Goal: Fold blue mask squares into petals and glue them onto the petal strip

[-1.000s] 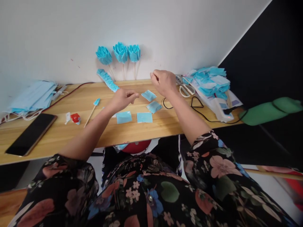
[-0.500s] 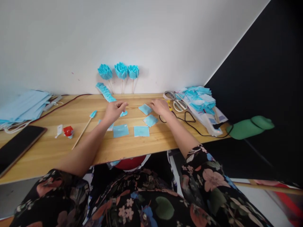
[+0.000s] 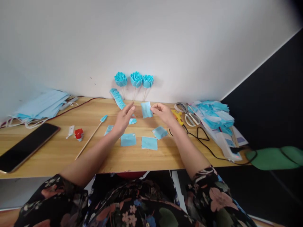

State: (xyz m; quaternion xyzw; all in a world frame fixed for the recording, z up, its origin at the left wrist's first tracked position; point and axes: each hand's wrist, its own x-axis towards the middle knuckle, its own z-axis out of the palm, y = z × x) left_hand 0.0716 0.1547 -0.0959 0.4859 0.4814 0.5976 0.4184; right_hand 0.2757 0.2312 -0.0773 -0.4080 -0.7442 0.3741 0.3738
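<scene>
Between thumb and fingers, my right hand point(image 3: 163, 113) pinches one edge of a light blue fabric square point(image 3: 146, 109), raised above the table. To its left is my left hand point(image 3: 124, 119), its thumb and fingers apart and nothing in them. A small blue scrap point(image 3: 133, 121) lies just beside the left hand, and the pleated blue strip point(image 3: 117, 98) lies behind it. Closer to the front edge are several flat blue pieces: a rectangle point(image 3: 128, 140), another rectangle point(image 3: 149, 143) and a tilted square point(image 3: 159, 132). My left wrist partly hides one more piece point(image 3: 108, 129).
Three blue fabric flowers point(image 3: 136, 79) on sticks lean against the wall. A blue-tipped stick point(image 3: 91, 136), red wrapper point(image 3: 79, 134), phone point(image 3: 28, 148) and mask stack point(image 3: 42, 105) lie left. Right are a yellow glue gun point(image 3: 177, 117), scissors point(image 3: 193, 119), blue scraps point(image 3: 213, 116) and a power strip point(image 3: 226, 146).
My right hand has lifted a blue square off the table and holds it up. My left hand's fingers have spread. The camera view has shifted, so the table things appear further right.
</scene>
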